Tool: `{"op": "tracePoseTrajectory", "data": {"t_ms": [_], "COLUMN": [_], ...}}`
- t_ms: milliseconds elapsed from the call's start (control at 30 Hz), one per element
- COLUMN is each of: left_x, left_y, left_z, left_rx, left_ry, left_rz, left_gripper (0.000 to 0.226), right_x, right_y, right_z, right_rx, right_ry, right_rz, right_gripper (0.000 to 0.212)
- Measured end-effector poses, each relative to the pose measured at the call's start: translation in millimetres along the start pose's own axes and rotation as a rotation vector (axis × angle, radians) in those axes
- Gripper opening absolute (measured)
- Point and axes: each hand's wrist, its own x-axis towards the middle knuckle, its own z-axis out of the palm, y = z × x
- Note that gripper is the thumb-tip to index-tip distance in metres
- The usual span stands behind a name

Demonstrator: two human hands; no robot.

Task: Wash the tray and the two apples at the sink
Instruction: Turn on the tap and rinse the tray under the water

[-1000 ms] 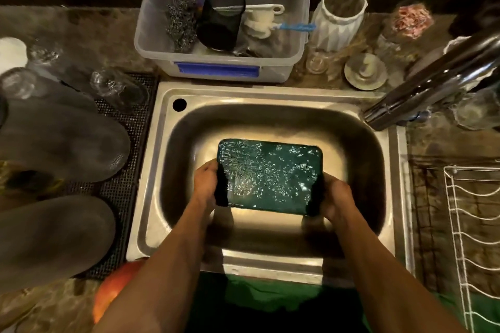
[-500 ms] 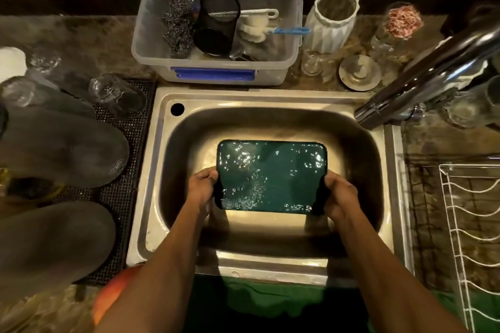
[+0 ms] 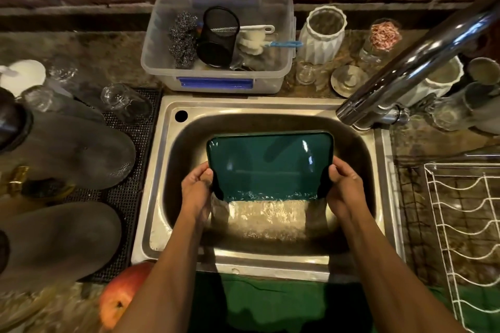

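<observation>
At the stainless steel sink [image 3: 162, 170], I hold the dark green rectangular plastic tray [image 3: 270, 162] over the basin, my left hand [image 3: 196, 189] gripping its short edge at nine o'clock and my right hand [image 3: 343, 186] clamped on the opposite edge at three o'clock, thumbs on the upper face. A second ago the tray lay near level, its face covered in rippling water; now I have tipped its far edge up, and the water pours off the near edge at six o'clock in a broad sheet into the basin. The face shows smooth and nearly bare of water, so the tray's rinse looks close to done. The chrome tap spout [image 3: 422, 62] reaches in from two o'clock; I cannot tell whether it runs. One red-yellow apple [image 3: 119, 297] waits on the table at seven o'clock, apparently unwashed. The second apple is out of sight.
</observation>
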Motion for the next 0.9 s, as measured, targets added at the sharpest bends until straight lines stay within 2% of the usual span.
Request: {"op": "tracePoseTrajectory", "data": {"t_ms": [233,500,700,900], "left_x": [-20,-37,-52,-70], "left_y": [14,30,46,59], "left_z": [-11,-28,-33,-32], "left_rx": [-0.086,-0.394,-0.387,-0.493], "left_ry": [-0.083,-0.258,-0.36,-0.484], "left_rz": [0.048,0.12,0.196,0.293], "left_gripper": [0.036,0.035,0.03,0.039], "right_x": [-17,-42,-46,-63], "right_y": [-9,-28,-34,-44], "right_z": [-6,-14,-17,-20], "right_rx": [0.006,-0.067,0.134,0.22], "right_ry": [-0.147,-0.382,-0.472,-0.648], "right_rz": [-0.063,-0.149,-0.158,-0.269], "right_gripper": [0.037,0.038,0.04,0.035]}}
